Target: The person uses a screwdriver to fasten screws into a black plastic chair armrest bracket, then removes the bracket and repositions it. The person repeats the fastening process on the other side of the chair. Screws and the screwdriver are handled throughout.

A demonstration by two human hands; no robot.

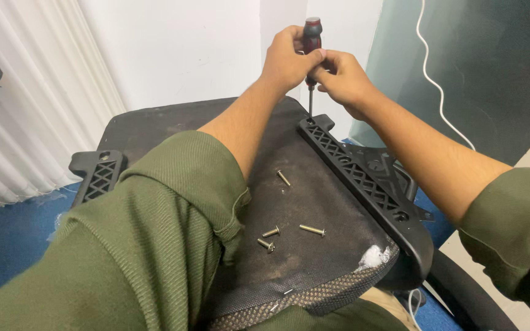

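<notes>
Upturned chair seat (314,202), black fabric underside facing up, frayed at the near corner. Four loose screws (312,230) lying right on it: one up the middle, three clustered nearer. Black plastic armrest bracket (363,178) along the right edge, another (99,175) off the left. Blue carpet floor (7,239) underneath.

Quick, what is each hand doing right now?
Left hand: closed around the handle of the screwdriver.
Right hand: closed, fingers pinching the screwdriver's shaft, its tip at the black plastic bracket.
</notes>
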